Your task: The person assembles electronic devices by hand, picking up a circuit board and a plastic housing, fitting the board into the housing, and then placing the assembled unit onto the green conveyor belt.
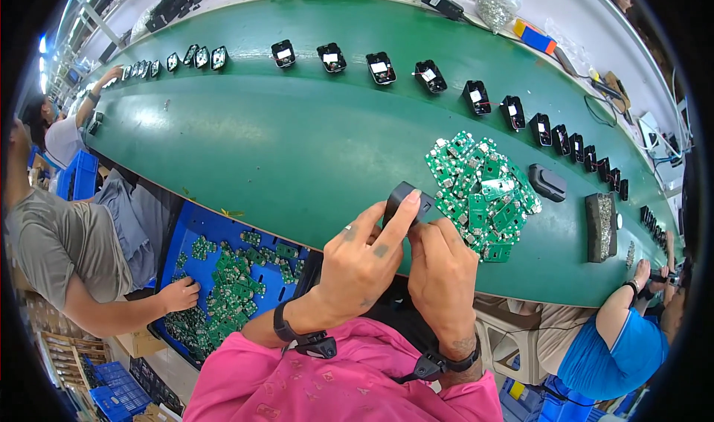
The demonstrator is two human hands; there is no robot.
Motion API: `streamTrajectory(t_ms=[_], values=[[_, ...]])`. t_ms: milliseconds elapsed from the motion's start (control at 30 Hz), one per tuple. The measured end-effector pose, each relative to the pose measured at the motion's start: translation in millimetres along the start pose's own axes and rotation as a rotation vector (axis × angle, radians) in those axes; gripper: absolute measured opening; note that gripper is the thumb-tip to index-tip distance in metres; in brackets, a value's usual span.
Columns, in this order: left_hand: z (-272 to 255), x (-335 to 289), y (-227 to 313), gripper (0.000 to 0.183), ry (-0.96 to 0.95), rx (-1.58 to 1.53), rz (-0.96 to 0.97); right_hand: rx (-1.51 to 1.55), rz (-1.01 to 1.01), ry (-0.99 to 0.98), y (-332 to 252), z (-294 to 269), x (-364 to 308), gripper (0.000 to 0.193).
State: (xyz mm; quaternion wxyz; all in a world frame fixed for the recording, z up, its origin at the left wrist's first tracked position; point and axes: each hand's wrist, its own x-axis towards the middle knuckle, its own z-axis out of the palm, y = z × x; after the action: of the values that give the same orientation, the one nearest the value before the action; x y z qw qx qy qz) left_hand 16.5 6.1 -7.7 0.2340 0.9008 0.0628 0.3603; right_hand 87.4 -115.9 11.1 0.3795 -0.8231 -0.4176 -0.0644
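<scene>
A small black plastic housing [400,192] is held up over the near edge of the green table. My left hand [361,262] grips it, with a finger laid along its top face. Against its lower right side, my right hand [444,277] is closed with its fingertips pressed together on the housing; whatever lies under those fingertips is hidden. Just beyond my right hand spreads a heap of green circuit boards [483,195]. Right of the heap lies another closed black housing [547,183].
A row of open black housings [381,68] curves across the green table [245,132]. A dark foam block [601,227] lies at right. A co-worker's hand [180,295] reaches into a blue bin [178,232] of boards. Another person in blue [617,347] sits at right.
</scene>
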Motion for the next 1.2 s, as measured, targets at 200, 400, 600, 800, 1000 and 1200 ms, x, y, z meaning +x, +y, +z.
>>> streamTrajectory(t_ms=[200, 400, 600, 800, 1000, 1200], values=[[3, 7, -10, 0.054, -0.005, -0.058, -0.016, 0.094, 0.047, 0.063, 14, 16, -3, 0.005], [-16, 15, -23, 0.061, -0.173, -1.052, -0.756, 0.454, 0.363, 0.122, 22, 16, -7, 0.012], [0, 2, -30, 0.072, -0.429, -1.094, -0.569, 0.329, 0.327, 0.163, 29, 22, -17, 0.015], [-1, -4, -27, 0.071, -0.427, -0.845, -0.486, 0.597, 0.393, 0.296, 22, 31, -25, 0.016], [5, -5, -21, 0.068, -0.214, -0.816, -0.366, 0.842, 0.35, 0.289, 15, 42, -20, 0.013], [4, -7, -24, 0.069, -0.231, -0.755, -0.34, 0.897, 0.441, 0.196, 30, 38, -20, 0.019]])
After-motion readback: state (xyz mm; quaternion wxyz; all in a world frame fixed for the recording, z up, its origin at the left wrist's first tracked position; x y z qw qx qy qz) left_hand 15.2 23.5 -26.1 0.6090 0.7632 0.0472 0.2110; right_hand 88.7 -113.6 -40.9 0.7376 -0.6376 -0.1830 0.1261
